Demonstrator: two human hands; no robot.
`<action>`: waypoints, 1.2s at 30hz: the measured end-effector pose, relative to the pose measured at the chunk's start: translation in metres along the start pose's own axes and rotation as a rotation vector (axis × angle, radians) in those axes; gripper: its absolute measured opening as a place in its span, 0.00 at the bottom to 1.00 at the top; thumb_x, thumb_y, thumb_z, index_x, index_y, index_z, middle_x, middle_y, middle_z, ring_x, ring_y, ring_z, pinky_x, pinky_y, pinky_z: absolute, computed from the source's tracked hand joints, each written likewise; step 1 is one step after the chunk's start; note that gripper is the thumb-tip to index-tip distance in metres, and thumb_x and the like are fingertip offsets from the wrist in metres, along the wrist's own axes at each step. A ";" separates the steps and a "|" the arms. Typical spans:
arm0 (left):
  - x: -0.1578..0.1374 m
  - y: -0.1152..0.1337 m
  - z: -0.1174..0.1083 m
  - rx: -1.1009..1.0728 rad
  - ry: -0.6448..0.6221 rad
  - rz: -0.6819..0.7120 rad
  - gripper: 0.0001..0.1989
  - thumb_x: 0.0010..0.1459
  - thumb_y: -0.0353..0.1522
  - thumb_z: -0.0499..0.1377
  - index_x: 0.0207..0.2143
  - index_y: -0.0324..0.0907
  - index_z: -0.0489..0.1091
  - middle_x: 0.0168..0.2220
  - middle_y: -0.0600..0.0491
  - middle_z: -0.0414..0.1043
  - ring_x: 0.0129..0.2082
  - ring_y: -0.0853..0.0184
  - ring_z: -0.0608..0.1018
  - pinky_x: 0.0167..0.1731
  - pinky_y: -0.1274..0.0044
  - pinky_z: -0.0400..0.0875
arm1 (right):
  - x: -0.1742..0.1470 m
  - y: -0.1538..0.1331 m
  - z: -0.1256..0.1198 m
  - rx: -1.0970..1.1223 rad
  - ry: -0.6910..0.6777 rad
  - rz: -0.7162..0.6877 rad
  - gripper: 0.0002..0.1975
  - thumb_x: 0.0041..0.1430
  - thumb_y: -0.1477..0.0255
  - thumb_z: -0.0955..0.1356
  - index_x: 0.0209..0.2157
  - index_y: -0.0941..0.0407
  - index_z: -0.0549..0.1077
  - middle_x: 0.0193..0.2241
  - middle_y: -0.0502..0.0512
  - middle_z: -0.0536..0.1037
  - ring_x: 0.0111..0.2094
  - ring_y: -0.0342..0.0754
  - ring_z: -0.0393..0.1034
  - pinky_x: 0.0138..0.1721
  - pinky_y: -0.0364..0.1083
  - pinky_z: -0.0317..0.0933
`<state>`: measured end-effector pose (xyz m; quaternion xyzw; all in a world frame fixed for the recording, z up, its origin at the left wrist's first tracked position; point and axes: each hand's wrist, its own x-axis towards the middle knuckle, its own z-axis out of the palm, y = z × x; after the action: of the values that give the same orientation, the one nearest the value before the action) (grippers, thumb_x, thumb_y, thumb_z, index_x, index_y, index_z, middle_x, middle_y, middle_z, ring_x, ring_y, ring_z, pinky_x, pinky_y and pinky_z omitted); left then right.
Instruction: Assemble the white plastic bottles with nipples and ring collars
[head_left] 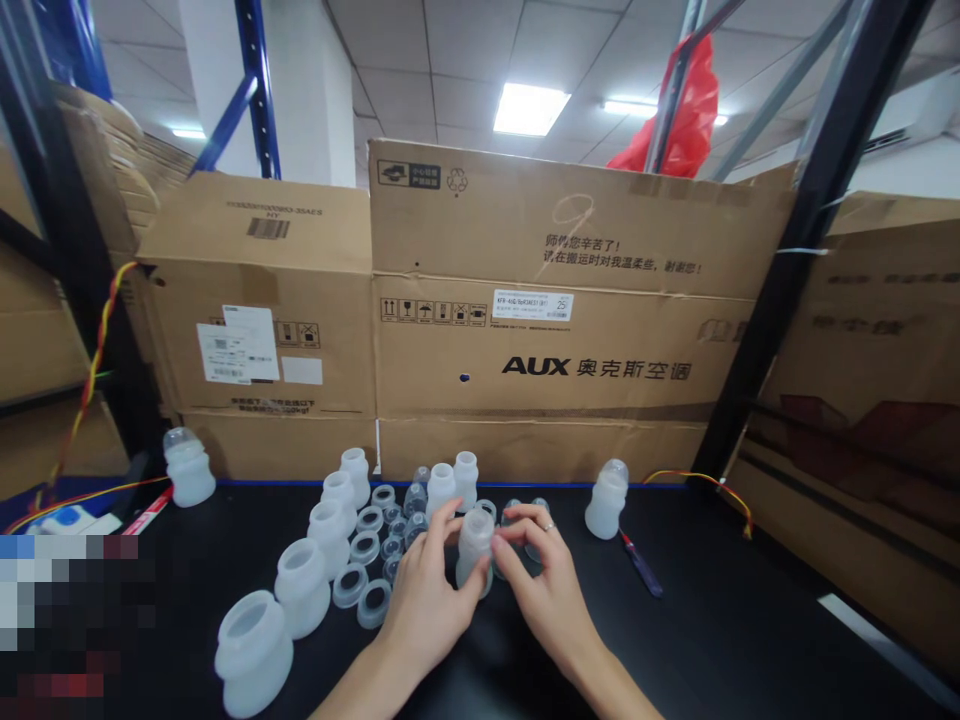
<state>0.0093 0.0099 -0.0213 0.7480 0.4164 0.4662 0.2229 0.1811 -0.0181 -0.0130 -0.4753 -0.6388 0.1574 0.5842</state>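
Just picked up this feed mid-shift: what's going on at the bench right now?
A person's two hands hold one translucent white bottle upright on the black table. The left hand cups its side and the right hand meets it from the other side. To the left stand a row of open bottles and loose collar rings. One capped bottle stands to the right, by the cardboard boxes.

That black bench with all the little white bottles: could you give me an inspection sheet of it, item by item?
Surface: black bench top, dark and matte.
Job's things: one translucent white bottle held upright between both hands; a row of open bottles, loose rings and clear caps to its left.
Clutter: two capped bottles standing apart; a pen.
Hands: left hand and right hand both grip the bottle.
Cables: red-yellow twisted wires at left and right.
Surroundings: cardboard cartons behind; blue racking.
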 end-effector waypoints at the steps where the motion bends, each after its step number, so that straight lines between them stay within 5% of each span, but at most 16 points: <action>1: 0.001 -0.001 -0.001 -0.008 0.009 -0.009 0.30 0.62 0.35 0.62 0.64 0.49 0.56 0.54 0.48 0.80 0.54 0.56 0.82 0.56 0.60 0.75 | 0.001 0.000 -0.001 0.013 0.013 -0.010 0.16 0.67 0.59 0.70 0.28 0.54 0.77 0.45 0.59 0.75 0.49 0.58 0.72 0.53 0.55 0.65; 3: 0.002 -0.002 -0.001 -0.027 0.007 -0.014 0.30 0.62 0.35 0.62 0.64 0.49 0.56 0.54 0.47 0.79 0.53 0.56 0.82 0.56 0.60 0.75 | 0.001 0.000 -0.002 0.047 0.030 -0.026 0.15 0.68 0.59 0.69 0.30 0.54 0.76 0.43 0.59 0.77 0.48 0.57 0.73 0.51 0.54 0.66; 5: 0.002 -0.002 -0.001 -0.044 -0.013 -0.006 0.30 0.62 0.35 0.62 0.64 0.49 0.56 0.54 0.48 0.79 0.54 0.57 0.81 0.56 0.61 0.74 | -0.001 0.002 0.000 0.076 0.020 -0.022 0.12 0.68 0.60 0.69 0.45 0.52 0.77 0.48 0.59 0.78 0.50 0.57 0.73 0.52 0.54 0.68; 7: 0.001 -0.002 0.000 -0.044 -0.032 0.003 0.30 0.62 0.34 0.61 0.64 0.50 0.56 0.54 0.49 0.79 0.55 0.57 0.81 0.57 0.61 0.74 | -0.005 0.007 0.003 0.110 -0.027 -0.011 0.22 0.68 0.62 0.70 0.60 0.50 0.71 0.57 0.60 0.75 0.56 0.58 0.71 0.57 0.56 0.66; 10: -0.001 -0.001 0.001 -0.030 -0.038 0.005 0.31 0.61 0.31 0.61 0.64 0.51 0.56 0.54 0.50 0.79 0.55 0.58 0.80 0.57 0.62 0.73 | -0.011 0.012 0.007 0.164 -0.118 0.006 0.29 0.69 0.64 0.69 0.68 0.47 0.60 0.65 0.60 0.69 0.64 0.58 0.65 0.66 0.60 0.58; 14: -0.001 -0.002 0.000 -0.026 -0.018 -0.027 0.31 0.60 0.32 0.62 0.64 0.52 0.56 0.54 0.51 0.79 0.54 0.58 0.81 0.56 0.61 0.74 | -0.011 0.011 0.007 0.129 -0.130 -0.010 0.26 0.69 0.65 0.68 0.66 0.48 0.63 0.63 0.59 0.71 0.64 0.58 0.65 0.67 0.61 0.55; 19: 0.001 -0.001 0.000 -0.022 -0.009 -0.028 0.30 0.62 0.34 0.62 0.63 0.51 0.56 0.54 0.50 0.79 0.53 0.58 0.81 0.56 0.61 0.73 | -0.004 0.006 0.001 0.069 -0.008 -0.027 0.15 0.69 0.63 0.67 0.54 0.52 0.73 0.41 0.56 0.79 0.43 0.55 0.75 0.49 0.54 0.69; 26: -0.003 0.007 -0.003 -0.104 -0.118 0.023 0.31 0.61 0.30 0.61 0.64 0.53 0.57 0.57 0.51 0.78 0.57 0.60 0.79 0.59 0.64 0.72 | -0.008 0.010 0.003 0.146 -0.103 -0.001 0.28 0.70 0.64 0.67 0.68 0.46 0.58 0.63 0.59 0.70 0.63 0.57 0.66 0.65 0.60 0.58; 31: -0.001 0.011 -0.008 -0.196 -0.183 0.046 0.30 0.63 0.28 0.61 0.64 0.54 0.56 0.58 0.53 0.77 0.57 0.64 0.79 0.60 0.69 0.71 | -0.009 0.011 0.003 0.191 -0.174 0.030 0.33 0.70 0.63 0.67 0.71 0.44 0.52 0.63 0.59 0.72 0.66 0.58 0.63 0.67 0.62 0.54; 36: -0.003 0.015 -0.009 -0.210 -0.230 0.052 0.32 0.64 0.28 0.59 0.66 0.55 0.52 0.63 0.52 0.73 0.61 0.64 0.76 0.62 0.69 0.69 | -0.007 0.012 0.003 0.123 -0.129 -0.001 0.30 0.68 0.63 0.69 0.68 0.46 0.58 0.56 0.58 0.76 0.59 0.58 0.70 0.63 0.60 0.60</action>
<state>0.0064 -0.0014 -0.0078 0.7797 0.3176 0.4239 0.3339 0.1827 -0.0164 -0.0267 -0.4267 -0.6646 0.2264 0.5700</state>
